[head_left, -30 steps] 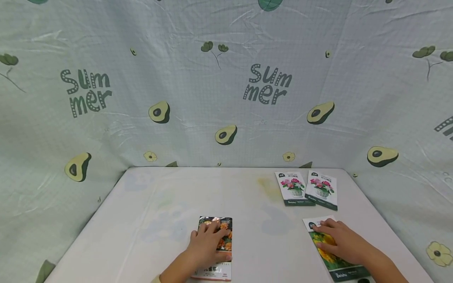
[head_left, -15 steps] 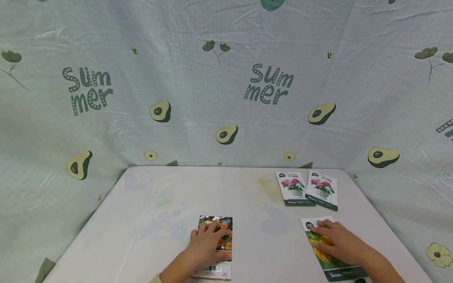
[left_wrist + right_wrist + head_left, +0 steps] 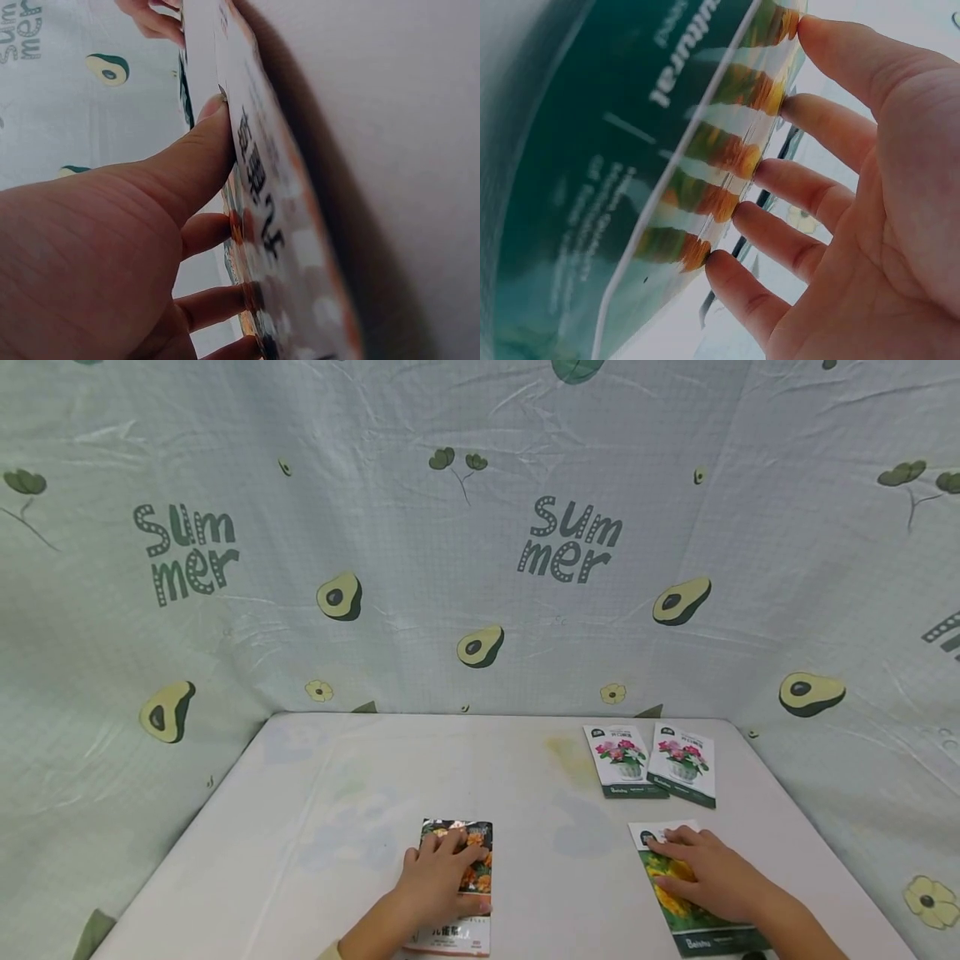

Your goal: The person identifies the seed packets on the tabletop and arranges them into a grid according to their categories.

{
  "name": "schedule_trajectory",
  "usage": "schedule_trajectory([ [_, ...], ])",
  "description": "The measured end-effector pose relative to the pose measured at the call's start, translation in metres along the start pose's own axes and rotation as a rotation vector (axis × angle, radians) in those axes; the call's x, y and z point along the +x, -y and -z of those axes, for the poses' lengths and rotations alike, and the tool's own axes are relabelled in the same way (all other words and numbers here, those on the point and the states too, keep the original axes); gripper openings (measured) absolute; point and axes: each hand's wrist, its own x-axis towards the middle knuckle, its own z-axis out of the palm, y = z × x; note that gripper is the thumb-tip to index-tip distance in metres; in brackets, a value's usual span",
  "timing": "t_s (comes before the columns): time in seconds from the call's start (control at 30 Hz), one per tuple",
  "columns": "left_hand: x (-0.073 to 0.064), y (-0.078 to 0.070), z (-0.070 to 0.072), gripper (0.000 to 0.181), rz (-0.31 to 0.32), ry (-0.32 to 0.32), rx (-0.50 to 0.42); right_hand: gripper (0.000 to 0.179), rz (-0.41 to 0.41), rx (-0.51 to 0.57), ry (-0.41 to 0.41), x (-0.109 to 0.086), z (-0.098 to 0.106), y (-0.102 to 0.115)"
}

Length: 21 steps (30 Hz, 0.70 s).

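My left hand [image 3: 435,885] lies over a seed packet with orange flowers [image 3: 477,933] at the table's front middle. In the left wrist view, the thumb and spread fingertips touch the face of this packet [image 3: 262,180]. Off to the right, my right hand [image 3: 712,878] rests on a green seed packet with yellow flowers [image 3: 708,942], which lies at a slant. The right wrist view has its fingertips pressing on the glossy front of that packet [image 3: 630,180], fingers spread and not curled round it. Each hand covers part of its packet's picture.
Two white seed packets with pink potted flowers, a left one [image 3: 621,760] and a right one [image 3: 682,762], lie at the back right, their lower corners meeting. The white table [image 3: 337,827] is backed by a cloth [image 3: 405,560] printed with avocados. A small dark object shows at the bottom edge, by the right wrist.
My right hand has slid the yellow-flower packet a little to the left across the table. The left hand and its packet keep their place.
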Motion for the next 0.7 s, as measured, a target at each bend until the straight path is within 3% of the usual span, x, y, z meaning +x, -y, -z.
schedule_trajectory([
  [0.3,0.001,0.002,-0.002,0.066,0.007,0.011,-0.009,0.067,0.030,0.005,-0.008,0.002,-0.003,0.007],
  [0.7,0.002,0.002,-0.004,0.067,-0.001,-0.003,-0.005,0.068,0.001,0.021,-0.007,0.006,-0.009,0.015],
])
